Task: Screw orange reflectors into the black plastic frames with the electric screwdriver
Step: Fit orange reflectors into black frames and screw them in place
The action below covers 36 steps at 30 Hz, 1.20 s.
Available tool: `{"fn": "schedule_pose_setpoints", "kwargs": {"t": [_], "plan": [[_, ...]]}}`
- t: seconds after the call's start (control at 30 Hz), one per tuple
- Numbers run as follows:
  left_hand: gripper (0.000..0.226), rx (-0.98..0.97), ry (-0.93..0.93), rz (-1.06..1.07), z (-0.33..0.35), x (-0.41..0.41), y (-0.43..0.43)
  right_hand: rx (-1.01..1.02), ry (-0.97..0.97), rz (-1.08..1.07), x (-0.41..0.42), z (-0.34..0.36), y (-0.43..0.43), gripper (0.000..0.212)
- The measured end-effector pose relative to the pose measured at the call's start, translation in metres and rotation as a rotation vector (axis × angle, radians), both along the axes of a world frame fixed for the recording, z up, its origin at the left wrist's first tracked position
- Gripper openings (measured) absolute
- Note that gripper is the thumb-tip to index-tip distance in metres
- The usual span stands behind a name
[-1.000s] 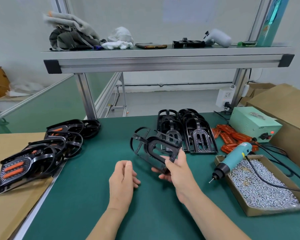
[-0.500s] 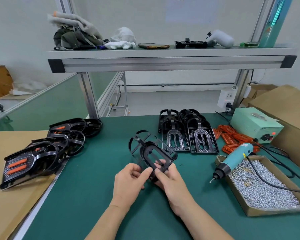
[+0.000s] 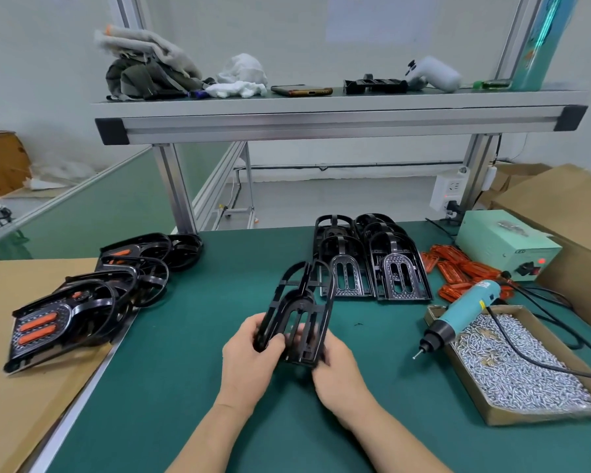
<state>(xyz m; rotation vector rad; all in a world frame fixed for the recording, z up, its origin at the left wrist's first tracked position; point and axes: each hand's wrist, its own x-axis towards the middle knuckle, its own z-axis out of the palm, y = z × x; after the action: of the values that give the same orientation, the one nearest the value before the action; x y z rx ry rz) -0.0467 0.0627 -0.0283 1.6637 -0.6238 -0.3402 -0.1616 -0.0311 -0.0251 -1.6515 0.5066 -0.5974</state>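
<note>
Both my hands hold one black plastic frame [image 3: 301, 312] above the green mat, its arched end pointing away from me. My left hand [image 3: 249, 356] grips its left lower edge and my right hand [image 3: 335, 367] grips its right lower corner. No reflector shows in this frame. Loose orange reflectors [image 3: 458, 271] lie in a heap at the right. The teal electric screwdriver [image 3: 461, 312] rests on the edge of a cardboard tray of silver screws [image 3: 516, 367], bit pointing left and down. Nobody holds it.
Bare black frames [image 3: 372, 257] stand stacked behind the held one. Frames fitted with orange reflectors [image 3: 72, 308] pile at the left, partly on cardboard [image 3: 21, 397]. A pale green power box [image 3: 505, 240] and cardboard cartons sit at the right. A metal shelf [image 3: 338, 114] overhangs the bench.
My left hand, empty a second ago, has come onto the frame. The frame was turned from slanting left to pointing straight away and brought nearer to me.
</note>
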Motion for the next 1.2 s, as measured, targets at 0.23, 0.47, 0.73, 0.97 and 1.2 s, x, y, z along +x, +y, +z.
{"fn": "schedule_pose_setpoints", "kwargs": {"t": [0.23,0.47,0.73,0.97,1.2], "plan": [[0.03,-0.144,0.167,0.013,0.001,0.007,0.006,0.256,-0.185,-0.208,0.003,0.001,-0.015,0.045],[0.024,-0.121,0.2,0.011,0.001,0.007,0.006,0.472,-0.255,-0.529,-0.001,0.003,-0.032,0.026],[0.021,-0.07,0.187,-0.012,0.003,0.009,0.007,-0.188,0.103,-0.467,-0.011,0.004,-0.021,0.034],[0.045,0.028,-0.023,-0.016,-0.004,0.011,0.008,-0.452,0.324,-0.445,-0.013,0.003,-0.014,0.014],[0.043,0.122,-0.076,-0.085,-0.003,0.01,0.007,-0.663,0.323,-0.446,-0.018,0.011,-0.004,0.018]]}}
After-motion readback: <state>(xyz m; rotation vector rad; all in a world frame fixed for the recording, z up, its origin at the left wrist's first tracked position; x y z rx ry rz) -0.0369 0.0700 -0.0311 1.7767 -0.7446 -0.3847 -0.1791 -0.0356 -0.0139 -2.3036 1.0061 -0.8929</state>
